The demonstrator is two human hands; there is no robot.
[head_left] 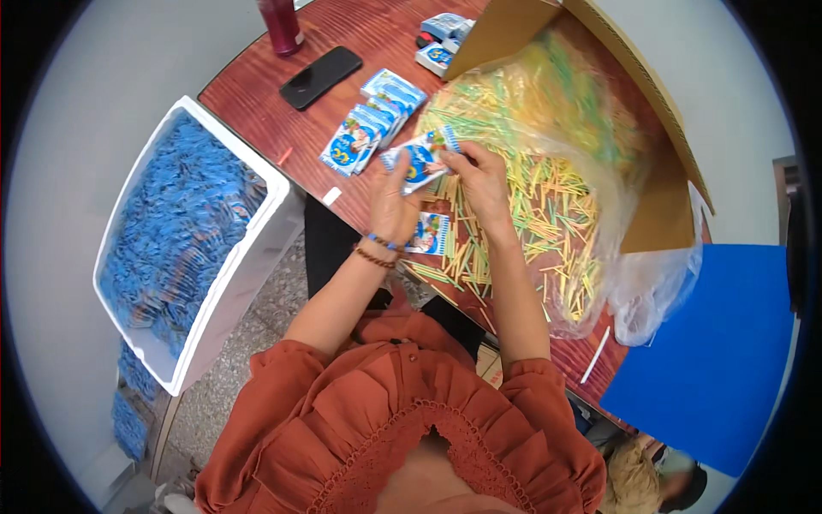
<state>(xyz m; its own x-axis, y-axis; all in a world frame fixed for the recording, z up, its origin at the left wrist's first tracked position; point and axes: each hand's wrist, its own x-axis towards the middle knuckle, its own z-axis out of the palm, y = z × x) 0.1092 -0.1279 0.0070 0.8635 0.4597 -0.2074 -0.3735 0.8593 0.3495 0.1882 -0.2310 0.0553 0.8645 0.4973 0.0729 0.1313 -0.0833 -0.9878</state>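
my left hand (392, 204) and my right hand (481, 182) are both clamped on one small blue and white packet (419, 159), held above the wooden table (257, 103) at the edge of a heap of yellow and green sticks (531, 206). a stack of like packets (370, 124) lies just beyond it; another packet (428, 233) rests by my left wrist. a white bin (248, 257) of blue packets stands to my left. a black phone (320, 77) lies farther off.

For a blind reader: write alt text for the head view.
Both hands, left hand and right hand, hold a small blue packet over a wooden table strewn with yellow-green sticks; a white bin of blue packets stands left.
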